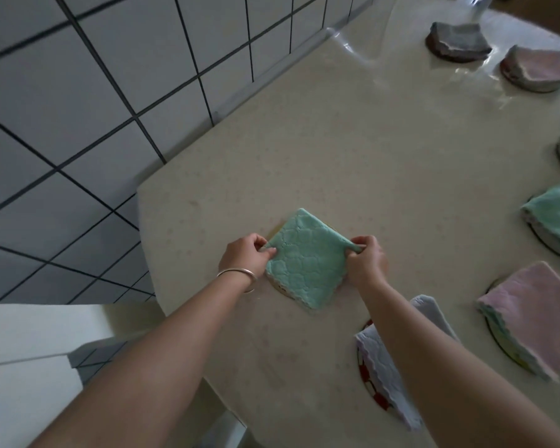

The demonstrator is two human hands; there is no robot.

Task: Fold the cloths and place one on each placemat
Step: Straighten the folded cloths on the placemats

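Fingers of both hands were curled onto opposite corners of the folded teal cloth (304,260), which lay flat on the cream table (353,150) over a round placemat (280,287) that showed only as a thin arc at the cloth's lower-left edge and a yellowish sliver at its upper-left edge. The left hand (244,257), with a silver bangle (240,274) on its wrist, was seen pinching the cloth's left corner, while the right hand (366,258) pinched the right corner, which was lifted slightly off the surface. The teal cloth was square, plush and quilted in a scalloped pattern. Just to the right of and nearer than the teal cloth, a lavender folded cloth (382,363) with a wavy edge was laid on a mat with a red-and-white rim (367,379), partly hidden by the right forearm. Further right of the teal cloth, a pink cloth (537,312) and a second teal cloth (553,215) were each set on a dark-rimmed mat. Well beyond the teal cloth, toward the table's far right, a grey cloth (458,38) and a pale pink cloth (540,67) were set on round mats. Left of the teal cloth, past the table edge, a white-tiled floor with dark grout (78,124) was visible.
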